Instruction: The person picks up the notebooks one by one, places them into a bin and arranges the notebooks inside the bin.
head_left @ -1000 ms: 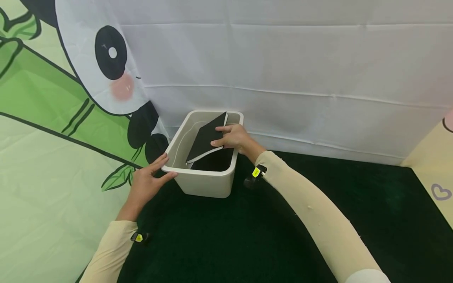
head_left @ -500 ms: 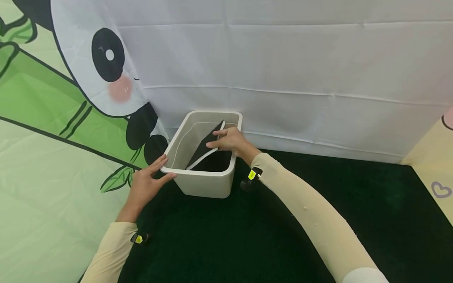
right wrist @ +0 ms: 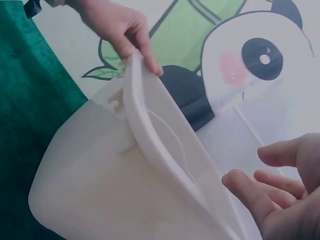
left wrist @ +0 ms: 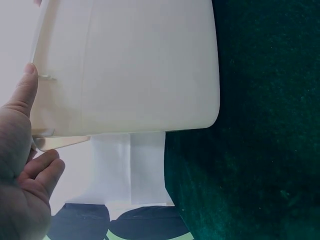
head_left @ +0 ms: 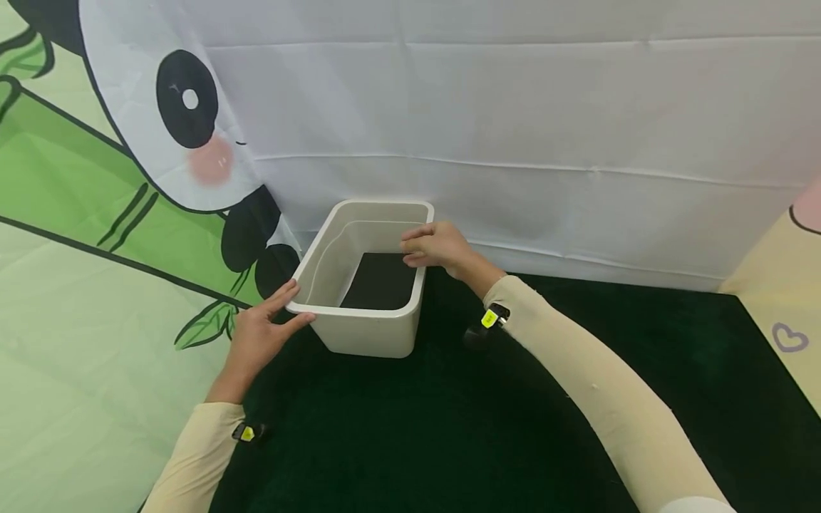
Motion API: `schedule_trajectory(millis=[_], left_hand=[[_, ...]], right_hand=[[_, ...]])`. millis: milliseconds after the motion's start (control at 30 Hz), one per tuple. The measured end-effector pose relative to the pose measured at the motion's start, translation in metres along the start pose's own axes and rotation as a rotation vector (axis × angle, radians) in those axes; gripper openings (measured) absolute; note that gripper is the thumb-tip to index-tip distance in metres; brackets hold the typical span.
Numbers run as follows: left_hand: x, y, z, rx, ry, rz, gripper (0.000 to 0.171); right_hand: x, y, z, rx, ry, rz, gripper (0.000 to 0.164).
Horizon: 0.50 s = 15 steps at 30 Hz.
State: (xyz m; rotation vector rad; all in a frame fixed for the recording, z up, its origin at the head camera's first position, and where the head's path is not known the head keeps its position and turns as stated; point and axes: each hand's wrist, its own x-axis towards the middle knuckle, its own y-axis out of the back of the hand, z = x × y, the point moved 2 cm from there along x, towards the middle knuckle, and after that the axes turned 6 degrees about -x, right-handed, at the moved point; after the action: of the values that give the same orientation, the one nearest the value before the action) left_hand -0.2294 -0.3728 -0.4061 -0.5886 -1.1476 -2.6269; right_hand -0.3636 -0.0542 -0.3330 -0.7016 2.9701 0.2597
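Observation:
A cream plastic bin stands on the dark green surface, its mouth facing up. My left hand grips its front left corner, thumb on the front wall and fingers at the left side of the rim; in the left wrist view the thumb presses the outer wall. Inside the bin lies a flat black notebook, its lower part hidden by the front wall. Over the right side of the rim hovers my right hand, holding nothing, with thumb and fingers apart in the right wrist view.
Behind the bin hangs a white cloth, close to its back. A printed panda sheet rises on the left. The dark green surface stretches in front and to the right, up to a cream panel.
The right hand lowered the tilted black notebook into the bin and let go of it. That hand then drew back up and right. The left hand kept its grip on the rim.

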Motion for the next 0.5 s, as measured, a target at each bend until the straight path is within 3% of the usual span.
schedule_trajectory(millis=[300,433,500], left_hand=[[0.000,0.003,0.004,-0.032,0.089,-0.087,0.076],[0.003,0.006,0.020,0.083,0.102,-0.113,0.077],[0.006,0.006,0.030,0.160,0.079,-0.111,0.078]], right_hand=[[-0.034,0.037,0.002,-0.060,0.061,-0.042,0.039],[-0.048,0.055,0.006,-0.111,0.101,-0.051,0.042],[-0.055,0.063,0.008,-0.130,0.118,-0.049,0.043]])
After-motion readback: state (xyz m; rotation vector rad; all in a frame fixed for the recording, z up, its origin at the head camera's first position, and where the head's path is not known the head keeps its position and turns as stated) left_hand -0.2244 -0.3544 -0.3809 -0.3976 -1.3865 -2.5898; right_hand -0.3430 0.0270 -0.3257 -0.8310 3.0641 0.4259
